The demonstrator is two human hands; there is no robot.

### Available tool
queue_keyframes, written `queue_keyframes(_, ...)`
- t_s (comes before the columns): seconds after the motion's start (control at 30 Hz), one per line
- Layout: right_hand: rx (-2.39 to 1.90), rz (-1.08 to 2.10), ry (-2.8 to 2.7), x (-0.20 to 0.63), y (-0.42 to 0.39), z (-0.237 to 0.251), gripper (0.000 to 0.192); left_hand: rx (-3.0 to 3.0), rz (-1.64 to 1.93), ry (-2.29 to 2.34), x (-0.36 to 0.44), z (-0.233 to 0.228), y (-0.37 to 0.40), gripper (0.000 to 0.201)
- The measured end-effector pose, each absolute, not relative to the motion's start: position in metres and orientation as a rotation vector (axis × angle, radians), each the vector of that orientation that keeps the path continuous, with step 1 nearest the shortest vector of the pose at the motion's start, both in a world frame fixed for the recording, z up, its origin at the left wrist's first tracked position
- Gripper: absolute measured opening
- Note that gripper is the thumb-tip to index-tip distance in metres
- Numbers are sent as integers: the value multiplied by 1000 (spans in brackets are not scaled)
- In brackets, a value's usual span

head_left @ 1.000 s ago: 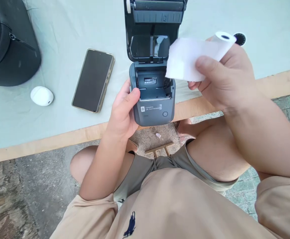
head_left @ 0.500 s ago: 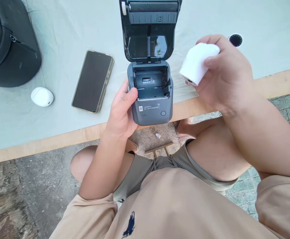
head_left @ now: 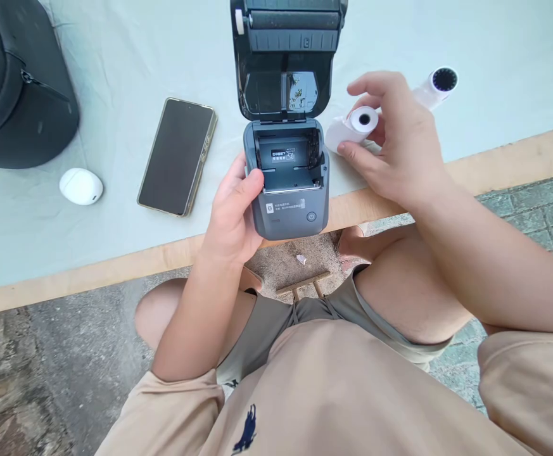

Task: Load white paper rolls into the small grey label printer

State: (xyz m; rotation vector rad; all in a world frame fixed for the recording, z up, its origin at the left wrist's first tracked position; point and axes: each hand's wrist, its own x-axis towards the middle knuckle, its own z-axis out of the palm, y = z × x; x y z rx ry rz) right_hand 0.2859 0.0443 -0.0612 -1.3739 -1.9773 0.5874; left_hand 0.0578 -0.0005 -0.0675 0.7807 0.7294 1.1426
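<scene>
My left hand (head_left: 233,209) is closed around the left side of a dark grey label printer (head_left: 291,212), its thumb near the edge of the paper bay. The printer's lid stands raised, and no roll sits in the bay. Right of the printer, my right hand (head_left: 397,142) holds a white paper roll (head_left: 351,130) between the thumb and the fingers behind it, with the index finger lifted away. The roll's round end with its dark core hole faces up toward me, and a loose flap of paper sticks out to the left.
A second white roll-like object (head_left: 440,85) with a dark round end lies beyond my right hand. Left of the printer are a phone (head_left: 177,156), a white rounded case (head_left: 81,186) and a black zippered bag (head_left: 19,88). The table's wooden edge (head_left: 114,266) runs in front of me.
My right hand has lowered and turned the paper roll, so its core end now shows. The second white object is more exposed. My left hand and the printer have stayed nearly still.
</scene>
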Motion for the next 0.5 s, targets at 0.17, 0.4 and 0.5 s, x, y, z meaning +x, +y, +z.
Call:
queue_keyframes(0.17,-1143,305,-1861,299,41,-43,38,778,1152,727,58,-67,-2,22)
queue_keyframes(0.4,-1820,264,-1695,326,53,-37,53,776,1174,726,59,-71,-1,31)
queue_keyframes(0.5,-2152,392,-1655,322,56,-39,58,765,1153,697,58,-73,0,33)
